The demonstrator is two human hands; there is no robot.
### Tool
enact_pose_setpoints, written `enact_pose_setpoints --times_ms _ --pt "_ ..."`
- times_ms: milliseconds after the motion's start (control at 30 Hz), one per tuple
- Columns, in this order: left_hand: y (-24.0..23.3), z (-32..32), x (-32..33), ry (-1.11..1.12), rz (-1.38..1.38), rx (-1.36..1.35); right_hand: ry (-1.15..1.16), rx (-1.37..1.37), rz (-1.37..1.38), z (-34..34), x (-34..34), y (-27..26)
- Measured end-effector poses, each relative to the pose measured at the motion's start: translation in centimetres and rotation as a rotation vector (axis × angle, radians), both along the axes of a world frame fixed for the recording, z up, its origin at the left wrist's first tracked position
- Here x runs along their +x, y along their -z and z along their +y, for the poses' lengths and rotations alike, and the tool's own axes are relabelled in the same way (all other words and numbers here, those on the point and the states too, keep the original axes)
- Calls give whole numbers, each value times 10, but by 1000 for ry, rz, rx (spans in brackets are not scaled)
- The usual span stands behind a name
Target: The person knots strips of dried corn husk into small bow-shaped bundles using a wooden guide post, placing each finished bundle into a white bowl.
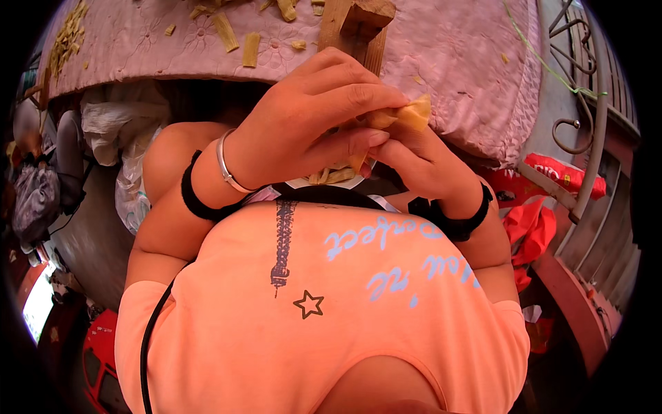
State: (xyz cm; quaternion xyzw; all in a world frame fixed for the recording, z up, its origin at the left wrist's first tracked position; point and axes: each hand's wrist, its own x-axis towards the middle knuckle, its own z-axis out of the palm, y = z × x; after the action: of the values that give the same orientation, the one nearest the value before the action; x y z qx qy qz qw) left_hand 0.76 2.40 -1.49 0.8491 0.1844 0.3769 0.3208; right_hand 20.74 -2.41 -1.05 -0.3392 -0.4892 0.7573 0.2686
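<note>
My left hand (315, 111), with a silver bangle and a black band around the forearm, comes in from the left above my lap. My right hand (432, 163) meets it from the right, the fingertips of both close together. Between them they pinch a yellow folded piece (416, 112), which looks like a fibrous plant strip; its far end sticks out past my left fingers. Part of it is hidden by the fingers. Below the hands sits a pale dish (351, 183) with yellowish strips (331, 176) in it, mostly covered by my hands.
Ahead is a table with a pink quilted cloth (455, 62), bearing loose yellow pieces (222, 32), a heap of small bits (67, 39) and a wooden block stand (357, 26). Metal scrollwork (584, 103) and red bags (558, 176) are at right; a red stool (103, 336) stands at left.
</note>
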Motion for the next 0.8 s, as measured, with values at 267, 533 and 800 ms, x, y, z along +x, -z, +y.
enact_pose_setpoints --times_ms 267,533,800 --pt "0 -8 -11 90 176 -394 86 -173 78 -1 -1 0" --pt "0 -11 -12 135 -9 -857 166 45 -31 3 1 4" --pt "5 -14 4 -268 -50 -747 373 558 -390 14 -9 20"
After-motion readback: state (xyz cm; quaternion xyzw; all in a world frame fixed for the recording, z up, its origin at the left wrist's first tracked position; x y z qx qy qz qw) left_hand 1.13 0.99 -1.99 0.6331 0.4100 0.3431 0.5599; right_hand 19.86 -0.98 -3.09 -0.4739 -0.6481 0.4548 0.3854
